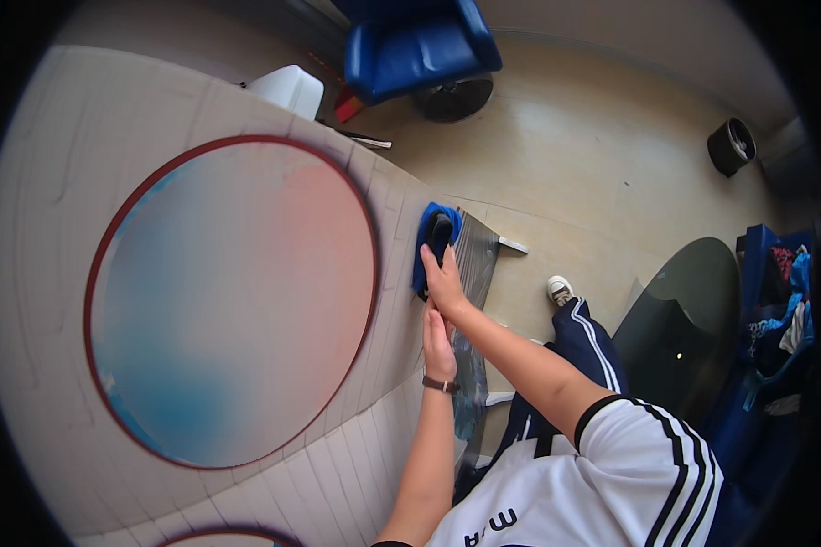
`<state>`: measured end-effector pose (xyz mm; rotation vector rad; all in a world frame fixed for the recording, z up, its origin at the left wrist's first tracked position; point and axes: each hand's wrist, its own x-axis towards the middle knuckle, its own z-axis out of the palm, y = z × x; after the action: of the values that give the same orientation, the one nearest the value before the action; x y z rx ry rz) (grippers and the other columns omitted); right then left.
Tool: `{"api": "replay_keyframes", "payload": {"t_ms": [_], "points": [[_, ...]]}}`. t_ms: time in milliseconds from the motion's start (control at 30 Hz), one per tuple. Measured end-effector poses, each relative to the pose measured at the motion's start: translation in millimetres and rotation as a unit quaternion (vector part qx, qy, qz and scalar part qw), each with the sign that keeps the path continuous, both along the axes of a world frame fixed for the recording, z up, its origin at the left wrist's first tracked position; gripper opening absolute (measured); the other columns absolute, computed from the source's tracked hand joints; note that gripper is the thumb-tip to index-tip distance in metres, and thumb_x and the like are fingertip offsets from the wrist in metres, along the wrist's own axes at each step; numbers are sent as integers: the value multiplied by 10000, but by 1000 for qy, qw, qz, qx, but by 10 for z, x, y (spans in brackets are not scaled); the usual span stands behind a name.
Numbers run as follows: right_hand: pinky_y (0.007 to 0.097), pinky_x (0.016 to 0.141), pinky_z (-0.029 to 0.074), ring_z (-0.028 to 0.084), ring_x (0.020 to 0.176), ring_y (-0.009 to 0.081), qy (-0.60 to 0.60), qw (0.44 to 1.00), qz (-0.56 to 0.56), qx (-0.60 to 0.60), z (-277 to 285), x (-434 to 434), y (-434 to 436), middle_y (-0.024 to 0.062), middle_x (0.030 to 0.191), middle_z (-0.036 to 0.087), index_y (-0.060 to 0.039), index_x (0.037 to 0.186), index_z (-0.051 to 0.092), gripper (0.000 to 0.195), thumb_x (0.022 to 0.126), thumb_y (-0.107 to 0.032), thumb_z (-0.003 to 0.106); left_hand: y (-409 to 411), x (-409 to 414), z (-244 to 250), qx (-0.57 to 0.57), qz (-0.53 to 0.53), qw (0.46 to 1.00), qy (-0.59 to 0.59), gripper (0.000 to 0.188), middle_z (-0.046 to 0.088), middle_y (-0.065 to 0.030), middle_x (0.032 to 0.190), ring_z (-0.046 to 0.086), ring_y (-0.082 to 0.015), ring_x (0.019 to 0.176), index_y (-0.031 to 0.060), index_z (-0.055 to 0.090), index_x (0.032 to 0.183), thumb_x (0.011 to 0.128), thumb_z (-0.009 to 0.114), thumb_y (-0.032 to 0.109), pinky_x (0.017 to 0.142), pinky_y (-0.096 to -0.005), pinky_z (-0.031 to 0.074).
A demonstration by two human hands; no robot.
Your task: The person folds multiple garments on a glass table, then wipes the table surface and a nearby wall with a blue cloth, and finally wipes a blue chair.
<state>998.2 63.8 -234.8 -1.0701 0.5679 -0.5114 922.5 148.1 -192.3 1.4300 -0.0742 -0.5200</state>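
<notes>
My right hand (443,279) grips a dark, handle-like object (440,229) that lies against a blue cloth or pad (421,256). Both are close to the pale wall, above a narrow wood-grain shelf (475,256). Just below the right hand is my left hand (438,349), with a dark band (440,385) on its wrist. Its fingers are nearly straight and meet the heel of the right hand. Whether they also hold the dark object's lower end is hidden. To the left of the hands hangs a large round mirror (232,301) with a thin red rim.
Part of a second round mirror (226,539) shows at the bottom. A blue armchair (417,58) stands on a round base beyond the shelf. Behind me are a dark oval tabletop (684,328) and a blue seat with fabric items (783,328). A black bin (731,147) stands far right.
</notes>
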Motion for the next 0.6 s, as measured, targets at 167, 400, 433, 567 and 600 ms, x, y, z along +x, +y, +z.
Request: {"api": "replay_keyframes", "payload": {"t_ms": [167,400,433,567,600], "points": [[328,1032,353,501,1184,310,10,992,-94,78,-857,273,-228,181,1281,540,17,1310,488,539,959,-388,547,-288,377,-573,38,-45,993,100,623,464,-53,1384,536,-162,1103,55,318,1465,1029,292,499,923,-329,428],[376,928,450,620,1041,366,313,924,-90,198,-2697,161,60,261,1094,646,90,1178,580,701,915,-554,486,-150,252,-1606,194,-61,957,207,669,328,-103,1519,567,-236,1121,58,294,1484,1017,275,537,919,-357,454],[384,912,461,627,1022,374,338,910,-89,222,-2966,68,225,271,1075,648,102,1161,586,698,911,-542,485,-97,213,-1703,216,-73,949,219,672,325,-104,1522,574,-244,1118,54,295,1482,1017,272,539,911,-357,463],[403,919,461,615,1053,341,440,821,104,349,-2930,-562,820,240,1181,617,107,1221,553,628,901,-432,517,248,-192,-2041,296,25,907,299,603,483,-100,1388,626,-221,1011,116,371,1446,1006,343,526,792,-324,514],[389,933,449,598,1083,307,414,809,144,392,-3084,-626,1025,226,1193,614,111,1229,545,613,893,-402,539,317,-259,-2024,316,18,909,270,586,506,-94,1357,630,-207,989,124,386,1435,1003,362,520,773,-313,515]]}}
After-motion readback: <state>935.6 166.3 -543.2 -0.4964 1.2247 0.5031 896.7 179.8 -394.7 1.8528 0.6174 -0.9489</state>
